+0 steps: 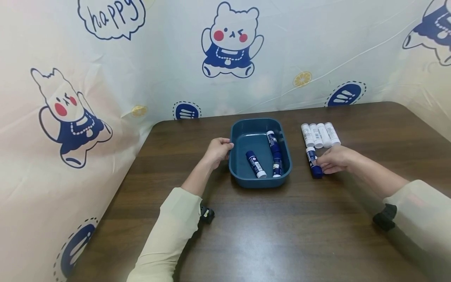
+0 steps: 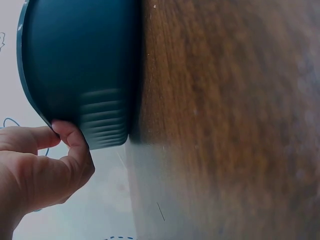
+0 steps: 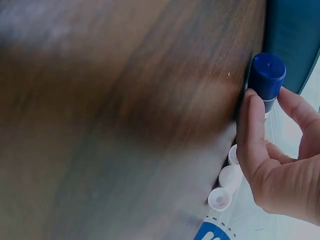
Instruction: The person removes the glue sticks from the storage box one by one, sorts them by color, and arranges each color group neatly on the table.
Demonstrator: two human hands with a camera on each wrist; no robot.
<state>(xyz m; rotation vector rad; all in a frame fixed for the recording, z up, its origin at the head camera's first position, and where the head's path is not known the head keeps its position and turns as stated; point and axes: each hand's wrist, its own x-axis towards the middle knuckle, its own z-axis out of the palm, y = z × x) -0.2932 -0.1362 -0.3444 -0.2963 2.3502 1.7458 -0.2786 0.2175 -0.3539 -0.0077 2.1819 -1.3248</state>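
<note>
My left hand (image 1: 219,152) pinches the left rim of a dark teal plastic bin (image 1: 258,183) between thumb and fingers; the left wrist view shows the grip at the bin's edge. Inside the bin lie three blue-and-white glue sticks, one (image 1: 256,164) in the middle and two in a line along the right wall. To the right of the bin, my right hand (image 1: 334,159) holds another blue glue stick (image 1: 312,162) between thumb and fingers. In the right wrist view its blue cap (image 3: 269,75) points toward the camera.
Several white glue sticks (image 1: 320,136) lie side by side just beyond the right hand. The brown wooden table (image 1: 267,235) meets a cloth backdrop (image 1: 169,58) with cartoon prints at its back and left edges.
</note>
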